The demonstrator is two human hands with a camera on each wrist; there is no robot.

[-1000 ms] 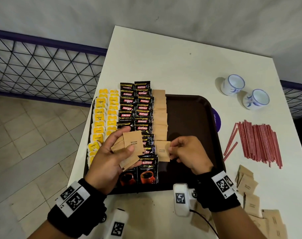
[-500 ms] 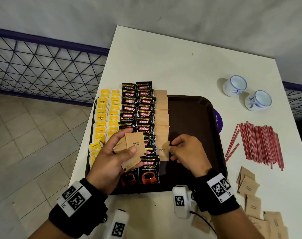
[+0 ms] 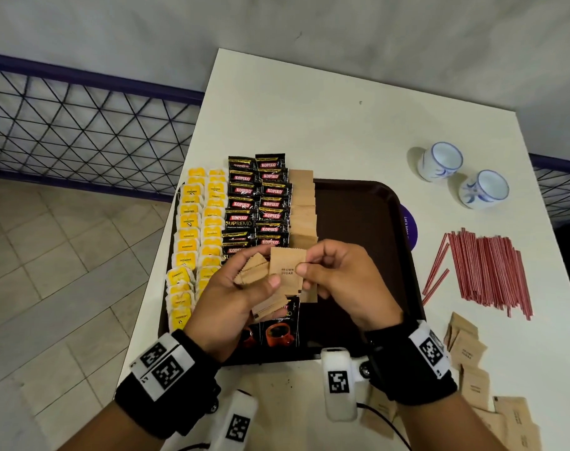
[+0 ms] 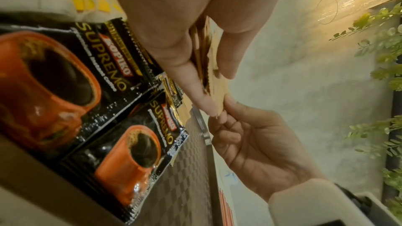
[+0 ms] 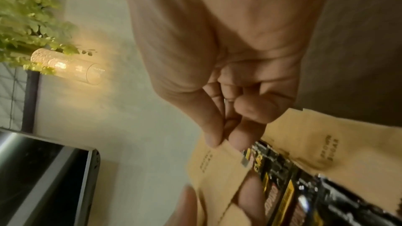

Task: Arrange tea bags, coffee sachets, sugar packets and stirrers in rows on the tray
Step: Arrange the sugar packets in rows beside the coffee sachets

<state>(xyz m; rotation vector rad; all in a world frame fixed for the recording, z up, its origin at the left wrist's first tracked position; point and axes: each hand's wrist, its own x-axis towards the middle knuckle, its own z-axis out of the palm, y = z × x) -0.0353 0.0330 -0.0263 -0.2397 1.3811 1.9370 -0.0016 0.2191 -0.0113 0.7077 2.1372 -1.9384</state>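
My left hand (image 3: 261, 271) grips a fanned stack of brown sugar packets (image 3: 254, 271) above the near part of the dark brown tray (image 3: 358, 222). My right hand (image 3: 305, 262) pinches the right edge of the top packet (image 3: 285, 271) between thumb and forefinger; the right wrist view shows this pinch (image 5: 224, 142). On the tray lie rows of yellow tea bags (image 3: 192, 229), black coffee sachets (image 3: 257, 203) and a row of sugar packets (image 3: 303, 206). Red stirrers (image 3: 485, 265) lie on the table right of the tray.
Loose sugar packets (image 3: 466, 349) lie on the white table at the near right. Two blue-and-white cups (image 3: 440, 161) stand at the far right. The tray's right half is bare. A metal railing (image 3: 82, 125) and tiled floor lie left of the table.
My right hand let go of the packet it held at the near end of the sugar row and moved left to the stack, where it now pinches the top packet.
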